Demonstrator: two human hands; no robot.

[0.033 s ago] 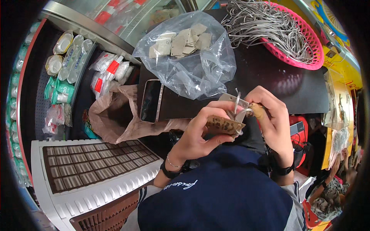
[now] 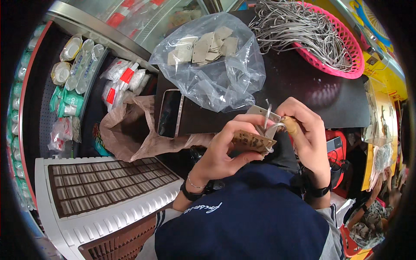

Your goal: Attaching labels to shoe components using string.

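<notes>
My left hand point(image 2: 221, 151) is closed around a small stack of cardboard tags, gripping them between thumb and fingers. The front tag point(image 2: 251, 141) is brown with dark marks, and a paler tag point(image 2: 260, 112) with a hole sticks up behind it. A grey cord point(image 2: 268, 115) loops up beside the tags, its end pointing upward. At the tags' right side, my right hand point(image 2: 308, 132) pinches part of this cord between thumb and forefinger. A tan covering point(image 2: 292, 125) wraps the right thumb. Both hands are over the table's near edge, close to my body.
On the dark table point(image 2: 286, 95) lies a clear plastic bag point(image 2: 240, 82) with several pale cardboard tags point(image 2: 201, 50). A pink basket point(image 2: 342, 71) heaped with grey cords point(image 2: 303, 32) stands far right. A phone point(image 2: 171, 113), a brownish bag point(image 2: 125, 134) and a white appliance point(image 2: 45, 186) are left.
</notes>
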